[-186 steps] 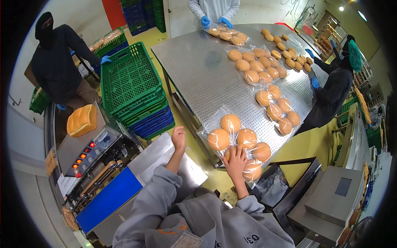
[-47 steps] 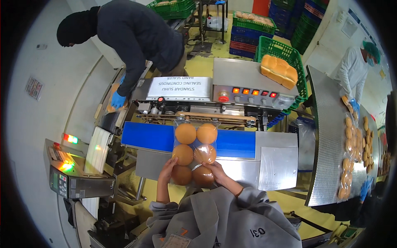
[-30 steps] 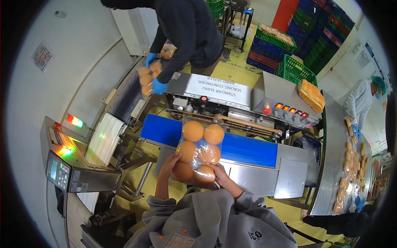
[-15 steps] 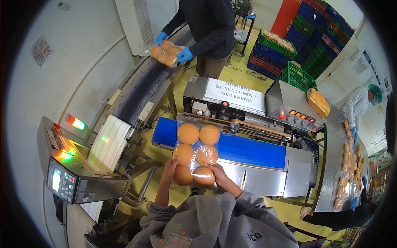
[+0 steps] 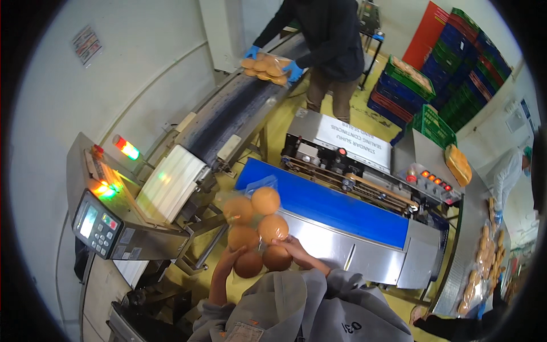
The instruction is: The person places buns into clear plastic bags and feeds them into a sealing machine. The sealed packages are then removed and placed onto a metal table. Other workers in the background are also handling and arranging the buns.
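Observation:
A clear bag of several round brown buns (image 5: 265, 199) is in both my hands, slightly tilted, at the left part of the sealing machine's blue belt (image 5: 336, 205). My left hand (image 5: 231, 256) grips the bag's lower left side, its fingers partly behind the buns. My right hand (image 5: 288, 249) is closed on the lower right side. Behind the belt runs the band sealer (image 5: 299, 149) with its rollers and lit buttons. A loaf (image 5: 457, 165) rests at the machine's right end.
A grey conveyor with control panel (image 5: 94, 222) stands at left. Beyond, a co-worker in dark clothes (image 5: 327, 40) handles another bun bag (image 5: 265, 67) over a dark belt. Crates (image 5: 447, 68) are stacked at back right. A perforated table (image 5: 461, 239) with bagged buns and another worker are at right.
The bag in my hands has moved lower and leftward, away from the sealing band. The co-worker's bag has moved back along the dark belt. The view has turned somewhat left.

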A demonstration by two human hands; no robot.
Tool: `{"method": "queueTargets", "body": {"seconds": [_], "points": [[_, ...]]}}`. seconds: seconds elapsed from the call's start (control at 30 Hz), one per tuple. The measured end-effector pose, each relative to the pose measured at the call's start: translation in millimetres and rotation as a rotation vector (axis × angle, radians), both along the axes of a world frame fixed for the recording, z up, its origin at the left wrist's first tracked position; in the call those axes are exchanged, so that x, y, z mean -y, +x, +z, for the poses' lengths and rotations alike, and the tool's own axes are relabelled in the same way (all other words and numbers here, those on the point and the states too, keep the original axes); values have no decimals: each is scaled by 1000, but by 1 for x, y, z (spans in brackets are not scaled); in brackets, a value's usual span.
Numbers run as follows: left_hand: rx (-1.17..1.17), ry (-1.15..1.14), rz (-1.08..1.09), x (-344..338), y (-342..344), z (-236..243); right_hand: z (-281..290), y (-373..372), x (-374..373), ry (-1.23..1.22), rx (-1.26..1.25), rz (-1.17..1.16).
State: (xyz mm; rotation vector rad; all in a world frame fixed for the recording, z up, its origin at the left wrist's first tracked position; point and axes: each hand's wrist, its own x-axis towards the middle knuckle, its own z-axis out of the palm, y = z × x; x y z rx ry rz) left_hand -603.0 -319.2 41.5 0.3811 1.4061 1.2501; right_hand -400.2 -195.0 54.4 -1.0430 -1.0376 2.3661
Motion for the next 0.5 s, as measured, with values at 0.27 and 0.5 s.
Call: {"method": "queueTargets", "body": {"seconds": [0.27, 0.5], "points": [[96, -127, 691, 180, -25, -39, -30, -6, -3, -24, 61, 111], [29, 19, 1179, 299, -140, -24, -36, -1, -7, 37, 82, 13]]}}
